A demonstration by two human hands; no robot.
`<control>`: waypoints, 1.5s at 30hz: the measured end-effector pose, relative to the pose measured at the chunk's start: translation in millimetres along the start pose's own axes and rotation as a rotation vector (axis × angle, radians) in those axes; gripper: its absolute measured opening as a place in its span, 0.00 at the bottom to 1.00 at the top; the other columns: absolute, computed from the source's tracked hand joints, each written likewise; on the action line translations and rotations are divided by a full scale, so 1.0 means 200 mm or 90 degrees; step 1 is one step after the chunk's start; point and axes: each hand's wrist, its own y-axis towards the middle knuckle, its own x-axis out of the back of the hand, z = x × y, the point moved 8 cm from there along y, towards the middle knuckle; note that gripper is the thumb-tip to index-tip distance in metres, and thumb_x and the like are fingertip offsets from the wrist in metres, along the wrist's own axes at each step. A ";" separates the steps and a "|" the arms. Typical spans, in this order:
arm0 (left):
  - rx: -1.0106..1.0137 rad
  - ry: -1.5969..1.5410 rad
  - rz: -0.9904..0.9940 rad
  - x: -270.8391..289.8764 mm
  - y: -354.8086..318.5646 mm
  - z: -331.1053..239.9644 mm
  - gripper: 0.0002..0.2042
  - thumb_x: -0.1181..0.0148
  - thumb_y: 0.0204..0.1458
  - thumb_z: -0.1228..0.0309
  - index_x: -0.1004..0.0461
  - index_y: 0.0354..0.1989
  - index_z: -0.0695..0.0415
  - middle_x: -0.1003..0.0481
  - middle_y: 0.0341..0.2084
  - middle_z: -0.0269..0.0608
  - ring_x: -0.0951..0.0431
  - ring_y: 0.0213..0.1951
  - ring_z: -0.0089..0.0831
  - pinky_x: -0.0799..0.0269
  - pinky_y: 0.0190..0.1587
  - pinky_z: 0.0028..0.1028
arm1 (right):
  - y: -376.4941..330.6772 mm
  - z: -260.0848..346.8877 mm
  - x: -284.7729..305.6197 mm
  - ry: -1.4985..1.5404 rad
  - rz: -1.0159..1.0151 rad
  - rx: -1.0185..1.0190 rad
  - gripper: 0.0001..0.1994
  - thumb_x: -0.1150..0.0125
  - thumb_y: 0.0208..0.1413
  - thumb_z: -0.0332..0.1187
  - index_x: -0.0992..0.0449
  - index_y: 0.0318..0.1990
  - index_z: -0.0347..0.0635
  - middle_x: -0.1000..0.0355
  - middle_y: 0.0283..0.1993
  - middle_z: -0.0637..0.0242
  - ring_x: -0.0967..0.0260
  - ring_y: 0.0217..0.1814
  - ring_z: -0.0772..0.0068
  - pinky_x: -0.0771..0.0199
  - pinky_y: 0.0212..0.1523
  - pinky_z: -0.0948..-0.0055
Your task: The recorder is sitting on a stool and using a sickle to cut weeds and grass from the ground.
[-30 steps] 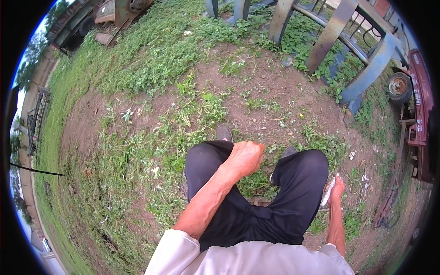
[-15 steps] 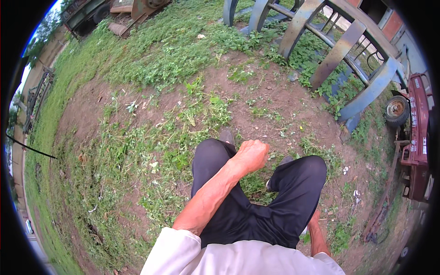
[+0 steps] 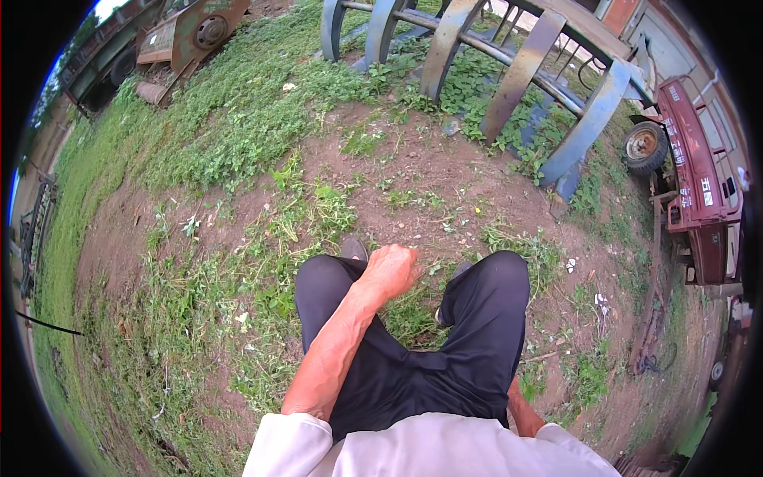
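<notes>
My left hand (image 3: 389,272) hangs over my left knee, its fingers curled closed. Whatever they may hold is hidden beneath the hand. The knees of my dark trousers (image 3: 489,306) are bent and apart, with a shoe (image 3: 354,249) showing beyond the left one. Low on the right, my right forearm (image 3: 524,413) passes behind my right thigh, which hides the hand and its fingers. Between my legs lies a patch of green weeds (image 3: 413,319). Uprooted-looking weeds (image 3: 318,215) are strewn on the soil just ahead and to the left.
A curved-tine metal grapple (image 3: 509,87) stands ahead on the right among weeds. Beyond it is a red vehicle (image 3: 699,167) with a rusty-rimmed wheel (image 3: 642,148). Old rusty machinery (image 3: 195,36) sits at the far left. Brown soil (image 3: 413,183) shows between green patches.
The whole view has swung to the right, so the surroundings sit farther left in the picture. My left hand stays closed over the left knee. Less of my right forearm shows beside the thigh.
</notes>
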 end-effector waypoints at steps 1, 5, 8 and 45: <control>-0.006 -0.003 -0.019 0.01 0.02 -0.01 0.13 0.38 0.54 0.63 0.22 0.38 0.61 0.21 0.29 0.58 0.21 0.39 0.59 0.26 0.43 0.50 | 0.03 -0.09 0.07 -0.029 -0.006 0.000 0.14 0.53 0.63 0.35 0.21 0.41 0.37 0.22 0.39 0.63 0.26 0.38 0.69 0.26 0.41 0.66; 0.052 0.031 0.023 0.02 -0.06 0.06 0.14 0.38 0.54 0.62 0.22 0.40 0.60 0.21 0.30 0.58 0.21 0.40 0.57 0.26 0.44 0.49 | -0.03 0.05 0.03 0.006 0.042 -0.036 0.15 0.55 0.64 0.36 0.21 0.40 0.37 0.22 0.38 0.62 0.28 0.39 0.68 0.27 0.42 0.65; 0.020 0.022 0.016 -0.01 0.01 0.00 0.13 0.38 0.53 0.63 0.22 0.40 0.60 0.21 0.30 0.57 0.21 0.40 0.57 0.26 0.43 0.49 | 0.01 -0.16 0.15 0.356 0.021 -0.151 0.15 0.56 0.63 0.36 0.23 0.38 0.37 0.24 0.37 0.62 0.29 0.40 0.69 0.29 0.43 0.66; 0.002 0.016 -0.030 -0.02 -0.01 0.01 0.12 0.34 0.50 0.66 0.19 0.38 0.61 0.20 0.28 0.56 0.19 0.34 0.54 0.24 0.41 0.44 | -0.55 0.70 0.17 0.326 -0.075 -0.204 0.10 0.38 0.58 0.31 0.26 0.43 0.33 0.27 0.28 0.63 0.32 0.18 0.73 0.41 0.11 0.72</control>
